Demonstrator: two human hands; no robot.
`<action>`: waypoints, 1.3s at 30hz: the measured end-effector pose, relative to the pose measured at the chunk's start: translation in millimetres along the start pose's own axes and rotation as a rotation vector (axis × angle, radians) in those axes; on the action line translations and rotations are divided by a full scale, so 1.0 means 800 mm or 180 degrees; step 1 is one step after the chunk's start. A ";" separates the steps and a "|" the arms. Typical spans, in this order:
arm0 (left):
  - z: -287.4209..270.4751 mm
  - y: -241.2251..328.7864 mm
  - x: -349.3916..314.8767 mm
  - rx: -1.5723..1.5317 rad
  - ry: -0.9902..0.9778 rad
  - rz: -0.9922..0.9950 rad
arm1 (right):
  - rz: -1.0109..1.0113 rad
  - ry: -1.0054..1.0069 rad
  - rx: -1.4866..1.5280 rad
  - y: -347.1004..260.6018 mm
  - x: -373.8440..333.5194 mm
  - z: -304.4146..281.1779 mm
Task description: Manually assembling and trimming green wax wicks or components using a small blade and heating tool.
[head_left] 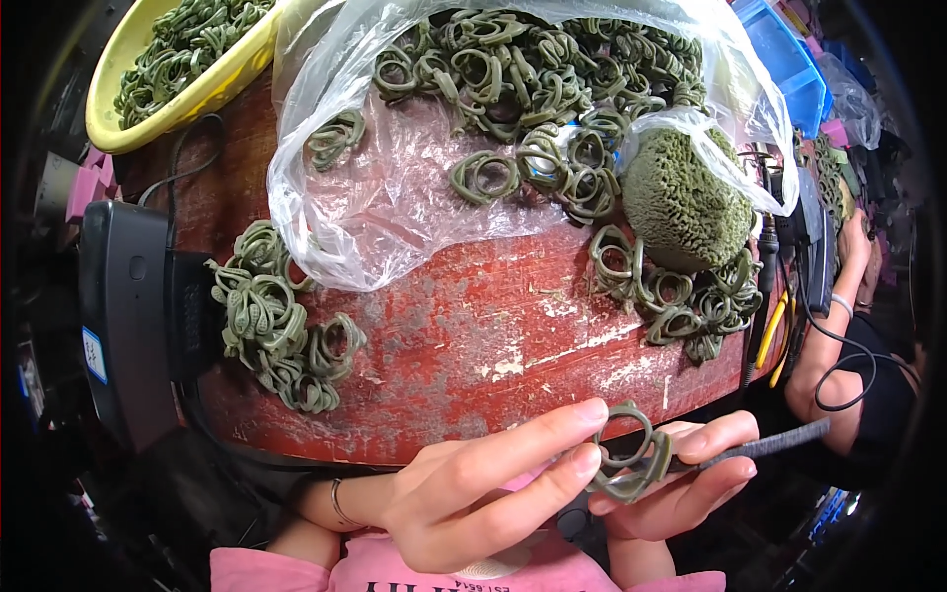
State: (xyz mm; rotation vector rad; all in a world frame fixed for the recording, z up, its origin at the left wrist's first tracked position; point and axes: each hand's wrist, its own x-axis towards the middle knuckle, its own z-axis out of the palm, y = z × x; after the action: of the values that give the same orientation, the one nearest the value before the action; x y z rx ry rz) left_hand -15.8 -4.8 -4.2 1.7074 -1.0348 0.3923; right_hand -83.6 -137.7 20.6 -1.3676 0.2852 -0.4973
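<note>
Close to my body, just off the table's front edge, my left hand [483,483] pinches a dull green ring [659,459] between thumb and fingers. It looks like a double-looped piece, or two rings together; I cannot tell which. My right hand [681,493] meets it from the other side, its fingers closed around a thin, dark grey, file-like strip [786,439] that sticks out to the right. The strip's inner end is hidden behind the fingers and the ring.
Green rings lie piled at left [266,316] and right [691,296] on the worn red table [444,365]. A clear plastic bag [385,207] holds many more, beside a porous green block [686,192]. A yellow basin [109,109], black device [128,316] and blue bin [789,69] surround it. Another person's arm [834,326] is at right.
</note>
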 end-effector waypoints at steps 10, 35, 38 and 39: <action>0.012 0.009 -0.002 -0.0342 0.0466 -0.0476 | -0.1045 0.0340 -0.1903 0.009 0.002 0.002; -0.001 0.000 0.001 -0.1766 -0.0085 -0.1492 | -0.0609 -0.0076 -0.0917 0.007 0.001 -0.005; 0.003 0.000 0.003 -0.1671 0.0067 -0.1430 | -0.0684 -0.0049 -0.0985 0.011 0.002 -0.007; 0.003 0.000 0.007 -0.1585 -0.0002 -0.1397 | -0.0775 -0.0107 -0.1061 0.011 0.003 -0.009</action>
State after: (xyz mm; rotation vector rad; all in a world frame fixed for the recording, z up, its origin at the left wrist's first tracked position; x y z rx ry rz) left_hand -12.9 -9.1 -1.5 1.4213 -0.6566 -0.1426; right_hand -83.4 -143.7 10.6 -1.7458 0.1789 -0.6481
